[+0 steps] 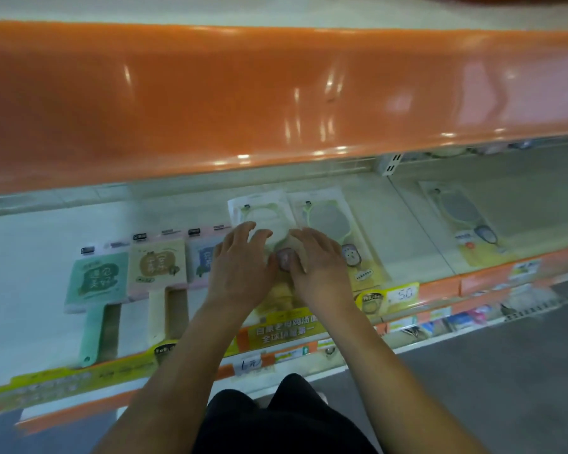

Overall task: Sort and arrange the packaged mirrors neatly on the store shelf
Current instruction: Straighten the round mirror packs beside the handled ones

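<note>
Fingers [243,237] of both hands press a packaged mirror [263,221], lengthwise front-to-back.

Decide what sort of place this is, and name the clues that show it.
Most likely a shop aisle: tiered orange-edged shelves, price labels along the shelf front, and packaged mirrors laid in a row for sale.

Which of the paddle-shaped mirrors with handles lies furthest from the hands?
The mint-green handled mirror, at the left end of the row. The cream one lies between, and the blue one is partly under the left hand.
</note>
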`<state>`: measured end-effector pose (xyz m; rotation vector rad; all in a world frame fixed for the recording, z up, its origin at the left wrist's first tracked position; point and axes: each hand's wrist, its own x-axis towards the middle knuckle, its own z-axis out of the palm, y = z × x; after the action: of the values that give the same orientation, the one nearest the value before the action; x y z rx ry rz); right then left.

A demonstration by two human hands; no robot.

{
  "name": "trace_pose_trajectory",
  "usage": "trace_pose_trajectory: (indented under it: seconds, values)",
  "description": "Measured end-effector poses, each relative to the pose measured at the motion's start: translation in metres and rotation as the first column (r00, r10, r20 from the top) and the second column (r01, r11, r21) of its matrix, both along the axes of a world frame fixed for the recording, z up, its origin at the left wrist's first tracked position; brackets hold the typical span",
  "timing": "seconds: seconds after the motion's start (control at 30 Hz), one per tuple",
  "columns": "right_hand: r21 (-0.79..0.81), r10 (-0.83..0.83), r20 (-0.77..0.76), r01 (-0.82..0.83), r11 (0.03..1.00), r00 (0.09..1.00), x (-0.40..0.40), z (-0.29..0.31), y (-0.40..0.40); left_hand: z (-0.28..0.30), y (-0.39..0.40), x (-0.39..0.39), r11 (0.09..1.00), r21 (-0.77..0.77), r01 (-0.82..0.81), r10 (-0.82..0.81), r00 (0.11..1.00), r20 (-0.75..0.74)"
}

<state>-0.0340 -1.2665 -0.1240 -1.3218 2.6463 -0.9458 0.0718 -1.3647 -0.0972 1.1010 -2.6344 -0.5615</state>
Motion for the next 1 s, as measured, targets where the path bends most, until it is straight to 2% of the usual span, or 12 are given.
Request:
trace_pose_trajectory:
  seconds: [0.2, 0.43, 0.6, 0.83, 1.0]
  values:
    - [-0.039, -0.094, -0.032, 0.093, 0.995, 0.995, -0.019, 0.005, 0.022, -0.001, 0.015, -0.027, 0.993, -0.003, 0.116, -0.116, 0.993, 0.006]
    - [-0.044, -0.166, 0.02, 0.166, 0.985, 0.986, -0.06, 0.01, 0.054, 0.004, 0.049, -0.08, 0.987, 0.005, 0.163, -0.163, 0.986, 0.031]
    - [0.0, -0.184, 0.016, 0.184, 0.983, 0.983, -0.112, 0.008, 0.088, 0.005, 0.086, -0.128, 0.978, -0.007, 0.21, -0.21, 0.978, 0.014]
    - [-0.042, -0.264, -0.018, 0.263, 0.964, 0.964, -0.194, 0.006, 0.131, 0.008, 0.126, -0.198, 0.98, -0.014, 0.2, -0.199, 0.979, 0.054]
    - [0.028, -0.292, -0.012, 0.292, 0.956, 0.956, -0.242, 0.003, 0.158, 0.004, 0.15, -0.234, 0.979, 0.013, 0.201, -0.202, 0.978, 0.05]
